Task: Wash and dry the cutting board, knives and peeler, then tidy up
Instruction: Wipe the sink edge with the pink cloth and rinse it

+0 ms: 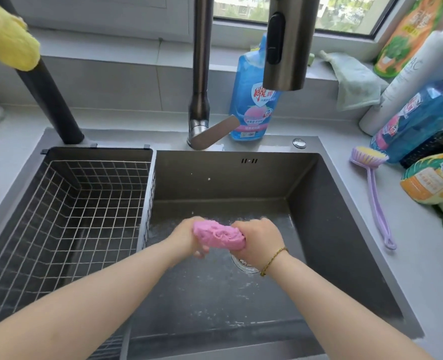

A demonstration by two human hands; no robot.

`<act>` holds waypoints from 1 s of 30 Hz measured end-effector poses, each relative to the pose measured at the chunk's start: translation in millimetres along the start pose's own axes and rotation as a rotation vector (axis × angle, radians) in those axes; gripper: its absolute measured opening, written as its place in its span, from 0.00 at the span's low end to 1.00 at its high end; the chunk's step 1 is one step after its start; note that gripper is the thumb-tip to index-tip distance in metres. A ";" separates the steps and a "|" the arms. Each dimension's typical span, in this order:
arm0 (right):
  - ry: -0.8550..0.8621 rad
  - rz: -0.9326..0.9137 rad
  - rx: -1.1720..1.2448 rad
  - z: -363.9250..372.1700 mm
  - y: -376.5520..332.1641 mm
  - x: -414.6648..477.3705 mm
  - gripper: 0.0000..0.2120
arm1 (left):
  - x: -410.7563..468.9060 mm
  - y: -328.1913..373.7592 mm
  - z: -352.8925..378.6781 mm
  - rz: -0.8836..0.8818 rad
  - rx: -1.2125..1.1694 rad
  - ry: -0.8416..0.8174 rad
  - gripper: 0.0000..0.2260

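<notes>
A pink cloth [219,235], twisted into a tight roll, sits between both hands over the dark sink basin [332,229]. My left hand [188,239] grips its left end and my right hand [259,240], with a thin bracelet at the wrist, grips its right end. The basin floor is wet, and the drain [242,263] shows partly under my right hand. No cutting board, knife or peeler is in view.
A wire drying basket [67,216] fills the sink's left part. The faucet spray head [288,42] hangs above. A blue detergent pouch [251,100] stands behind the sink. A purple brush [374,185], bottles and packets crowd the right counter. A yellow cloth [7,40] hangs top left.
</notes>
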State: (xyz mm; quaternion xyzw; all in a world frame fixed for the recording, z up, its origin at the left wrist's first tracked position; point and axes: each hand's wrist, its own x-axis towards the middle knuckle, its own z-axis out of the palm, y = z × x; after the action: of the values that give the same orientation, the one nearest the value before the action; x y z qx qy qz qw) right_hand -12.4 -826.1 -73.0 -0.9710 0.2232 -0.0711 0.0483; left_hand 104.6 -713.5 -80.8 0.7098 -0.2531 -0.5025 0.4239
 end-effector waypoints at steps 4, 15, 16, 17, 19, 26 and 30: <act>0.510 -0.273 -0.092 12.3 6.6 6.3 0.09 | -6.2 -1.8 4.3 -0.289 -0.233 -0.674 0.14; 0.721 -0.561 -0.160 16.3 22.1 14.6 0.08 | -23.6 9.3 12.6 -0.335 -0.889 -0.688 0.21; 0.683 -0.601 -0.142 15.8 25.2 16.0 0.08 | -25.3 15.4 8.4 -0.335 -0.771 -0.680 0.20; 0.607 -0.635 -0.125 14.5 27.4 16.9 0.08 | -23.2 18.7 4.9 -0.333 -0.591 -0.677 0.16; 0.432 -0.665 -0.103 14.2 27.9 14.2 0.06 | -14.4 23.5 0.4 -0.350 -0.092 -0.631 0.07; -0.594 0.062 0.074 -0.9 -10.1 7.5 0.08 | 18.3 27.2 13.1 0.184 1.387 -0.148 0.12; -0.460 0.322 0.622 -2.5 -16.5 -0.2 0.13 | 29.4 28.2 -7.1 0.828 1.560 0.082 0.18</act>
State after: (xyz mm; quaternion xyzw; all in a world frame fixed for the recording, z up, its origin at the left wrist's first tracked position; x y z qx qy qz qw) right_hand -6.0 -811.3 -68.4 -0.8535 0.3232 0.0919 0.3983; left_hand 123.9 -748.5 -70.3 0.6654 -0.7453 0.0331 -0.0245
